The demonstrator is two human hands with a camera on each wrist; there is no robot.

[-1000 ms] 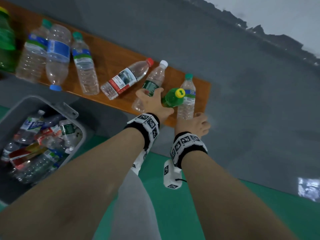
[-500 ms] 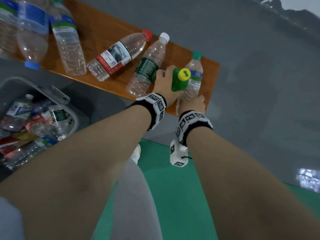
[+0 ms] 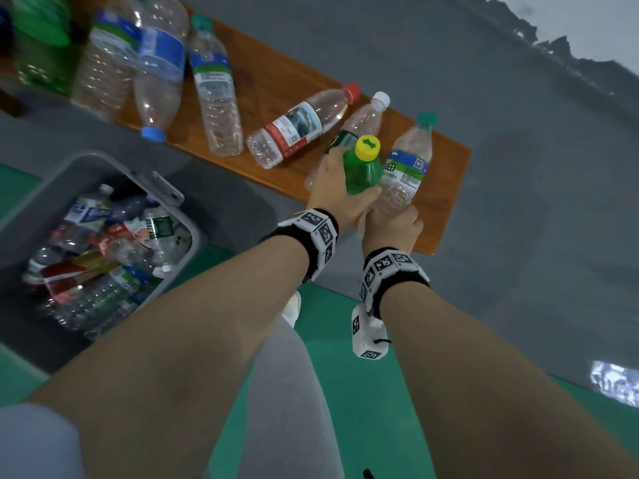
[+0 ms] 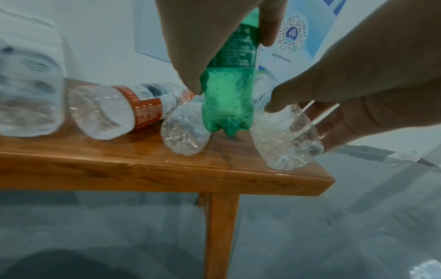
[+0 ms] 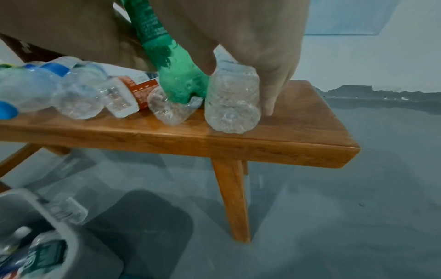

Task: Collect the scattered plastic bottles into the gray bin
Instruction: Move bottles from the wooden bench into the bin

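At tabletop (image 3: 276, 74) end: your left hand (image 3: 332, 191) grips green bottle (image 3: 363, 167); right hand (image 3: 390, 226) clasps clear bottle (image 3: 408, 167); pickup step; next, carry both to gray bin (image 3: 86, 167).

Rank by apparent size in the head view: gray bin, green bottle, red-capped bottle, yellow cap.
1. gray bin, by far the largest.
2. red-capped bottle, lying full length on the bench.
3. green bottle: looks smaller, but it is seen end-on, partly covered by the left hand, so unsure.
4. yellow cap, smallest.
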